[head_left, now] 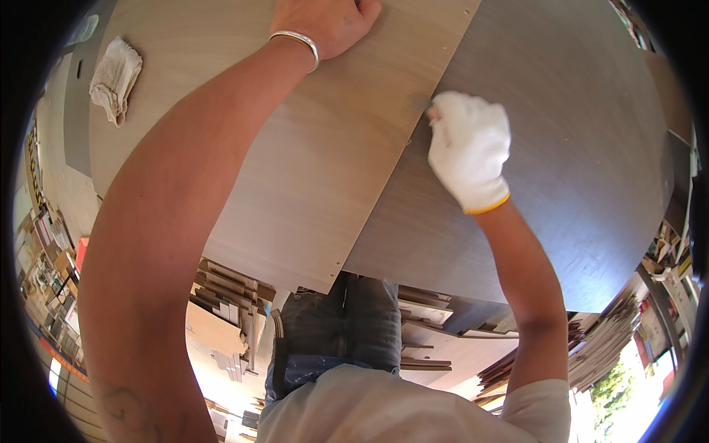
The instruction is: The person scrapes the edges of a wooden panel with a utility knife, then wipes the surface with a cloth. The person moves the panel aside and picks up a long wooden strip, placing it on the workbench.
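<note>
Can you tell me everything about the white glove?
The white glove covers the person's right hand. It looks like soft knitted cloth with a thin yellow band at the wrist. The hand inside is curled into a loose fist, pressing down at the edge where the light wooden board lies over the darker grey board. Something small seems pinched at its fingertips, too hidden to tell. The glove looks clean and whole.

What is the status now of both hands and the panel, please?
Left hand bare, pressing flat on light wood panel. Right hand in white glove, closed at the panel's edge; what it grips is hidden. Crumpled rag lies far left, clear of both hands.
</note>
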Tool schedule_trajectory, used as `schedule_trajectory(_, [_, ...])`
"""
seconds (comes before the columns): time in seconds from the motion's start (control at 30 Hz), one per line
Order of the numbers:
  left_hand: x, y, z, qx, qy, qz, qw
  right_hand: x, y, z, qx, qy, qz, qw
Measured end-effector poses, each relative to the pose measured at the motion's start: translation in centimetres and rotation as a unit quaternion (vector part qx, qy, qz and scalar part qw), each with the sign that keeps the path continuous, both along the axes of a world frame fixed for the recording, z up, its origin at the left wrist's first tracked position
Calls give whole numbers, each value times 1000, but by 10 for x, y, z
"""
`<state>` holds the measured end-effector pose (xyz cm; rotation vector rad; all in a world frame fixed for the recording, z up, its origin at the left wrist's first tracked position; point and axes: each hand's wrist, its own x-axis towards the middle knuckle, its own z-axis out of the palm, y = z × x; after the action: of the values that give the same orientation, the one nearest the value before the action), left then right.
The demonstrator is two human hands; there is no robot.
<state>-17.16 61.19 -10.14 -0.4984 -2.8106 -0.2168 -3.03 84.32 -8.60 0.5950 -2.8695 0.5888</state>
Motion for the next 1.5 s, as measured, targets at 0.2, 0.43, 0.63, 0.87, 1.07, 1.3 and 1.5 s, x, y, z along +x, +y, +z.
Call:
schedule_trajectory(0.2, [-2,7,2,15,-19,8,1000,-59,21,-13,53,62,-76,994])
schedule_trajectory(0.43, [2,6,2,12,-11,5,1000,-27,12,-1,83,-2,-17,996])
schedule_trajectory(0.63, [2,5,3,7,-8,-2,1000,9,0,11,55,-71,33,995])
schedule_trajectory(0.87, [-1,5,2,6,-5,-6,1000,-30,13,-6,17,17,-44,999])
schedule_trajectory(1.07, [1,7,5,4,-15,4,1000,-56,20,-10,62,21,-40,997])
schedule_trajectory(1.3, [2,6,5,6,-17,1,1000,-21,13,1,46,-33,28,998])
schedule_trajectory(1.5, [3,4,5,-3,-16,5,1000,-29,15,1,18,-7,28,999])
